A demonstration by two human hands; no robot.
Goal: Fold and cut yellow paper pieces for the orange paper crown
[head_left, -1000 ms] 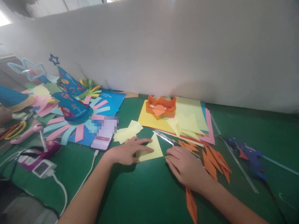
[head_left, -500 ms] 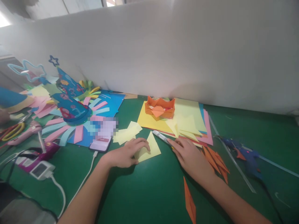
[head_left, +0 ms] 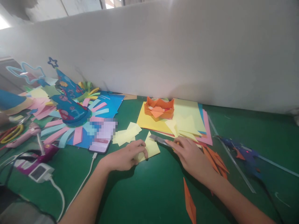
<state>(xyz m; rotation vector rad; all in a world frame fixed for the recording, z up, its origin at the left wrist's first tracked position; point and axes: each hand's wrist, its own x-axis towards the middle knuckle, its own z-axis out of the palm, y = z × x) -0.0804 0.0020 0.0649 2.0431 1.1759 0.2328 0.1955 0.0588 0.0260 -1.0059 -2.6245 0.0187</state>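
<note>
My left hand [head_left: 128, 156], its fingers curled, presses a folded pale yellow paper [head_left: 153, 148] onto the green table. In my right hand [head_left: 188, 152] is a utility knife [head_left: 158, 140] with a broad metal blade and bits of yellow at the handle. The blade tip lies over the paper's upper corner; whether it touches is hard to tell. Beyond my left hand are small yellow paper pieces [head_left: 125, 135]. Folded orange paper pieces [head_left: 215, 158] lie beside my right wrist, and another orange piece [head_left: 189, 200] lies closer to me.
An orange paper crown [head_left: 159, 109] sits on stacked coloured sheets [head_left: 190, 116]. Blue decorated cone hats [head_left: 70, 107], a phone [head_left: 100, 141] and a corded power bank [head_left: 40, 172] are at left. A blue glue gun [head_left: 247, 155] lies at right. Another person's hand [head_left: 4, 119] shows at the left edge.
The knife's blade has shifted slightly left and turned, coming over the paper's top corner. My left fingers have curled in a little more on the paper.
</note>
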